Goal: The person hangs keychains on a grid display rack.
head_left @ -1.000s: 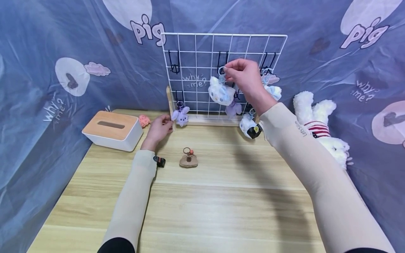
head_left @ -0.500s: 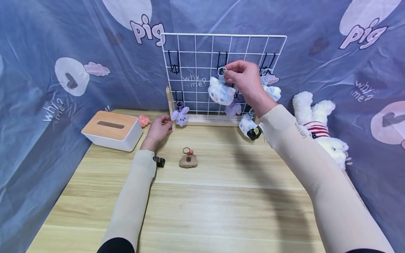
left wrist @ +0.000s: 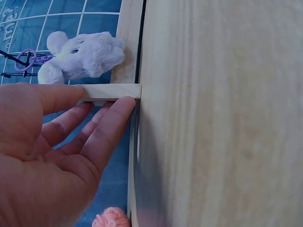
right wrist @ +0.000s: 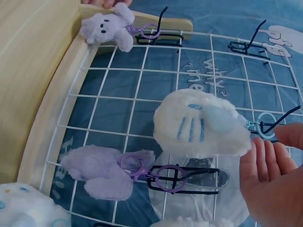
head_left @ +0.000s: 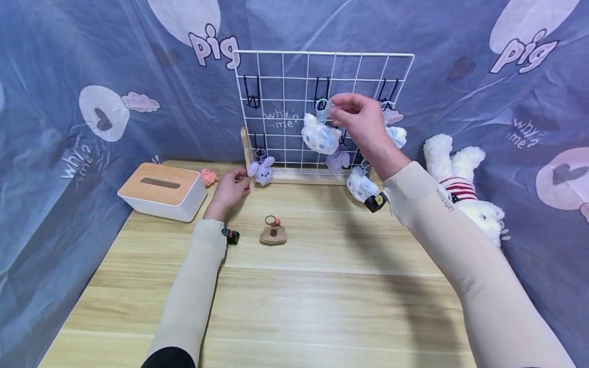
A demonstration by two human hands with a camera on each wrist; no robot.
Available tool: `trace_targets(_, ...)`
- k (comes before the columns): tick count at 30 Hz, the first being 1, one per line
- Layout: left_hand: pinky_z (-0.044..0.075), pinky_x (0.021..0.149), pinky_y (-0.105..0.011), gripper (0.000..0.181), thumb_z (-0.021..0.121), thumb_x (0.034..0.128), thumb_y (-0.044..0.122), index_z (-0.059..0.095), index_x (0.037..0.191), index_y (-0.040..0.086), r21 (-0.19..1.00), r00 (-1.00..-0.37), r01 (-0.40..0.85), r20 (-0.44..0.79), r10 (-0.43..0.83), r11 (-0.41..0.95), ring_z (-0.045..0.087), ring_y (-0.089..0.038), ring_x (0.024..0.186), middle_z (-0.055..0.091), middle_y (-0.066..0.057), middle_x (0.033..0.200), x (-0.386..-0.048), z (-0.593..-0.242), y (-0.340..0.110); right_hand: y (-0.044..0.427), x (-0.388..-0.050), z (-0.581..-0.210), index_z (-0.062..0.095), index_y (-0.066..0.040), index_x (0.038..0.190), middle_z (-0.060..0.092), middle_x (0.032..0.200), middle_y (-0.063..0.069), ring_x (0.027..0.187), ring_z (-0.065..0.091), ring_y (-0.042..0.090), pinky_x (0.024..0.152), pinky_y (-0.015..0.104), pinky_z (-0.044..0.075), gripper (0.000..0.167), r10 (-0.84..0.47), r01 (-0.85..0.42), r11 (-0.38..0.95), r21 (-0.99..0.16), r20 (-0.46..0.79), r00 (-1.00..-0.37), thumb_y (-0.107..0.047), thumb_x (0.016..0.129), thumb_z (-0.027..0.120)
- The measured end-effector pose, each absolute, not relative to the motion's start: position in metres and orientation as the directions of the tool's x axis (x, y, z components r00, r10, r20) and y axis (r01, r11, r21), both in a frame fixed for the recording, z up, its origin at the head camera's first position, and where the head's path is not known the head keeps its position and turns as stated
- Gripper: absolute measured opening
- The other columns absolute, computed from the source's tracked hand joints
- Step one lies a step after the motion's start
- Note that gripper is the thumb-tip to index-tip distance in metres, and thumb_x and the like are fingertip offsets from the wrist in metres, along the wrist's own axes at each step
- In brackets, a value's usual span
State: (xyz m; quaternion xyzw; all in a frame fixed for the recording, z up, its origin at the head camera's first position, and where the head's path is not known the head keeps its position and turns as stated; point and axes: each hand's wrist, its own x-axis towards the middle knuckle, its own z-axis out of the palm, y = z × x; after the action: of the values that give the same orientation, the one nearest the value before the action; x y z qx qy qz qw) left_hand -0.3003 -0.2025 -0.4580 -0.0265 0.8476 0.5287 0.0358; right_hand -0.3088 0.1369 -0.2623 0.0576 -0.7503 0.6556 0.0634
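Observation:
My left hand (head_left: 228, 189) pinches the rack's wooden upright (left wrist: 113, 91) between thumb and fingers. Beside that upright hangs a lilac plush bunny keychain (left wrist: 80, 54). A white-and-blue plush keychain (head_left: 320, 135) hangs on the white wire grid rack (head_left: 296, 79), its light blue ring (right wrist: 266, 125) around a black hook. Just right of that ring, my right hand (head_left: 363, 122) has thumb and fingers apart and grips nothing. Below hangs another lilac plush keychain (right wrist: 99, 172). More white-and-blue plush keychains (head_left: 361, 184) are at the right, partly behind my right arm.
A brown plush keychain (head_left: 273, 235) lies on the wooden table (head_left: 294, 301). A tissue box (head_left: 161, 189) and a coral-coloured item (head_left: 208, 177) are at the left. A white plush toy (head_left: 460, 184) in a striped top lies at the right. A bare hook (head_left: 252, 97) sits upper left.
My right hand has let go of the keychain's ring and drawn slightly right. The keychain stays hanging on its hook. My left hand holds the upright as before.

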Motion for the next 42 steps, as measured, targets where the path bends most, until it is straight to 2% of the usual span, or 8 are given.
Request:
trace_targets(4,0.072,0.098,-0.031,0.041,0.058,0.1149,0.014,0.059,0.152,-0.004,0.893,-0.996,-0.078,-0.085,-0.004,0.443,0.073,-0.031,0.111,0.065,-0.025,0.136,-0.301,-0.458,-0.203,0.141,-0.301,-0.266,0.075,0.002,0.132,0.077,0.1,-0.008,0.095,0.073,0.005,0.088,0.018,0.068,0.03,0.006,-0.195,0.116,-0.974,0.197,-0.98,-0.003,0.103,0.076)
trace_targets(7,0.072,0.102,-0.035,0.042,0.057,0.1151,0.014,0.059,0.152,-0.004,0.893,-0.997,-0.077,-0.083,-0.005,0.444,0.074,-0.035,0.115,0.064,-0.026,0.137,-0.301,-0.458,-0.203,0.143,-0.295,-0.268,0.074,0.005,0.136,0.079,0.103,-0.006,0.096,0.075,0.006,0.089,0.017,0.068,0.034,0.004,-0.19,0.098,-0.977,0.191,-0.982,-0.005,0.104,0.077)
trace_targets(15,0.072,0.103,-0.037,0.04,0.057,0.1152,0.014,0.059,0.151,-0.004,0.891,-0.996,-0.081,-0.088,-0.006,0.447,0.073,-0.033,0.113,0.064,-0.025,0.136,-0.3,-0.458,-0.202,0.142,-0.281,-0.277,0.072,0.01,0.135,0.08,0.099,-0.008,0.093,0.075,0.007,0.088,0.017,0.068,0.034,-0.018,-0.19,0.065,-0.98,0.189,-0.982,-0.003,0.103,0.076)
trace_targets(24,0.073,0.1,-0.035,0.04,0.057,0.1157,0.015,0.059,0.152,-0.004,0.891,-0.996,-0.085,-0.094,-0.002,0.447,0.074,-0.034,0.113,0.064,-0.025,0.136,-0.299,-0.458,-0.202,0.134,-0.263,-0.28,0.074,0.007,0.133,0.078,0.102,-0.01,0.095,0.072,0.006,0.089,0.015,0.066,0.032,-0.082,-0.19,0.093,-0.977,0.182,-0.98,-0.004,0.103,0.077)
trace_targets(32,0.072,0.103,-0.039,0.04,0.057,0.1155,0.014,0.059,0.151,-0.005,0.897,-0.996,-0.085,-0.093,-0.003,0.433,0.074,-0.038,0.116,0.065,-0.027,0.137,-0.299,-0.457,-0.203,0.125,-0.257,-0.289,0.075,0.005,0.132,0.077,0.098,-0.013,0.091,0.072,0.004,0.079,0.014,0.062,0.032,-0.11,-0.182,0.137,-0.974,0.168,-0.98,-0.007,0.103,0.079)
trace_targets(37,0.072,0.102,-0.038,0.04,0.057,0.1153,0.014,0.06,0.15,-0.005,0.895,-0.996,-0.082,-0.089,-0.004,0.437,0.074,-0.037,0.115,0.065,-0.026,0.136,-0.298,-0.456,-0.202,0.118,-0.252,-0.295,0.074,0.005,0.134,0.079,0.104,-0.008,0.095,0.075,0.01,0.084,0.015,0.063,0.033,-0.136,-0.167,0.158,-0.973,0.146,-0.98,-0.007,0.103,0.079)
trace_targets(42,0.073,0.1,-0.036,0.04,0.057,0.115,0.014,0.06,0.149,-0.006,0.897,-0.997,-0.076,-0.083,-0.003,0.436,0.074,-0.037,0.114,0.065,-0.026,0.134,-0.297,-0.456,-0.201,0.108,-0.248,-0.304,0.074,0.004,0.134,0.079,0.108,-0.006,0.098,0.074,0.009,0.091,0.018,0.065,0.033,-0.154,-0.134,0.161,-0.978,0.109,-0.982,-0.007,0.104,0.079)
